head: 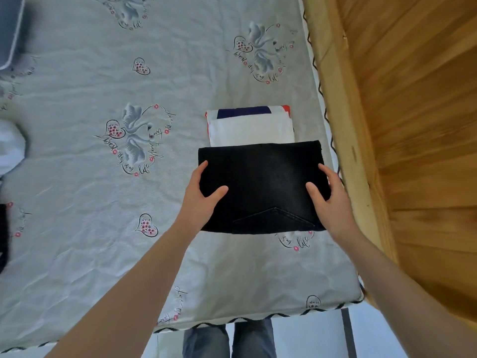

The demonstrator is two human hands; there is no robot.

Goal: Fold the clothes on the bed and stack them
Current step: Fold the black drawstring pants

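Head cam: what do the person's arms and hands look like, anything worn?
Both forearms are bare to the frame edge: no sleeves, gloves, watch, rings or markings show. Left hand and right hand are bare, with short nails. Below the bed edge, grey-blue trousers show.

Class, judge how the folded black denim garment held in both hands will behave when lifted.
The folded black denim garment probably stays fairly stiff: it spans flat between left hand and right hand. Thick layers suggest some weight. Unlikely to slip; the weave looks coarse.
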